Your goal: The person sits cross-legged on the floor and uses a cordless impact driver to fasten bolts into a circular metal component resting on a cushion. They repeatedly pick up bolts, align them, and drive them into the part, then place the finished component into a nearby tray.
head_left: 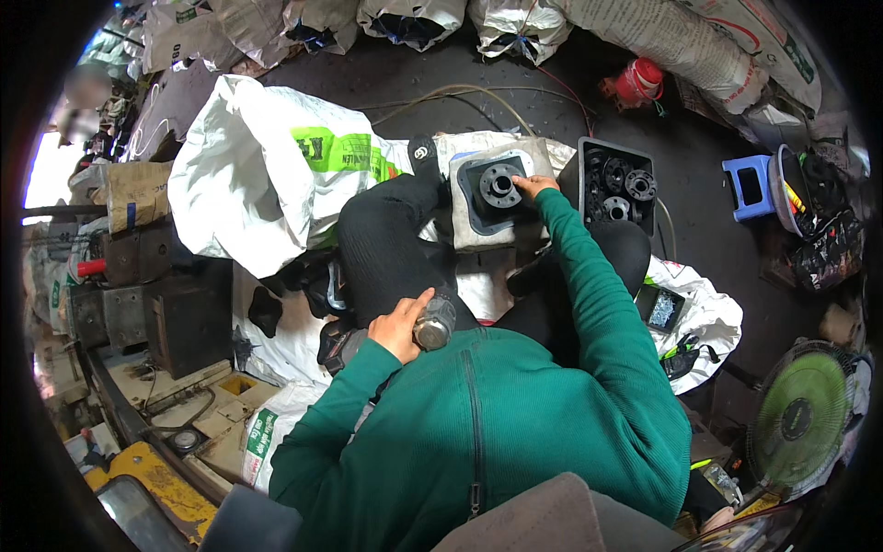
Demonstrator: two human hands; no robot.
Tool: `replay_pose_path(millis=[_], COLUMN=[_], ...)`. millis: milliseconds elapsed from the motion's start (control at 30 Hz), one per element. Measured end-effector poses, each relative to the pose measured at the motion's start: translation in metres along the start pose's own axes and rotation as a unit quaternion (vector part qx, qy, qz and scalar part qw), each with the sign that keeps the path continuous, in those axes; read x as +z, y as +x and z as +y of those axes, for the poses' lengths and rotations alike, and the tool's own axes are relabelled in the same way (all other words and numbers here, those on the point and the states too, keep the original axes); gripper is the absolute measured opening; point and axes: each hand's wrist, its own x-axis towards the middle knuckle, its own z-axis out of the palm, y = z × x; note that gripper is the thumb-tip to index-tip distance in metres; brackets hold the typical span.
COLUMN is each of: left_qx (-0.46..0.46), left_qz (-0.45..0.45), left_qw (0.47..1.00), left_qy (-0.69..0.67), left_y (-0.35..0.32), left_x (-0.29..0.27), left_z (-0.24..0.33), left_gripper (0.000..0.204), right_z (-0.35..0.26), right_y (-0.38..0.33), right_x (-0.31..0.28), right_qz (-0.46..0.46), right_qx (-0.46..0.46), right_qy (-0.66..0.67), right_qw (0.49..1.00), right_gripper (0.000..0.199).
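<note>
My right hand reaches forward and pinches the edge of a black round flanged part with a raised hub and holes around it. The part rests in a dark square recess on top of a pale, cloth-covered block between my legs. Near my lap, my left hand is wrapped round a grey power tool with a rounded end. Its grip is mostly hidden, so its exact kind is unclear. Right of the block, a grey plastic bin holds several similar black flanged parts.
A large white woven sack lies to my left. On the right are a blue stool, a green fan, and a small open box of tiny metal pieces on a white sack. Filled sacks line the back; a cable crosses the floor.
</note>
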Motion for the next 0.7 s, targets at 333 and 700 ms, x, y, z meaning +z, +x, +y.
replay_pose_path(millis=[333,700], left_qx=[-0.004,0.039], left_qz=[0.091,0.038], left_qw=[0.871,0.917], left_qy=[-0.483,-0.395], left_y=[0.046,0.09], left_x=[-0.087,-0.084], left_z=[0.041,0.082], left_gripper=[0.032,0.03], right_z=[-0.017,-0.018], right_y=[-0.094,-0.147], right_x=[-0.041,-0.024], right_qz=[-0.245,-0.274], right_qx=[-0.077,-0.035], right_qy=[0.633,0.731], right_qw=[0.731,0.624], right_gripper=[0.038,0.029])
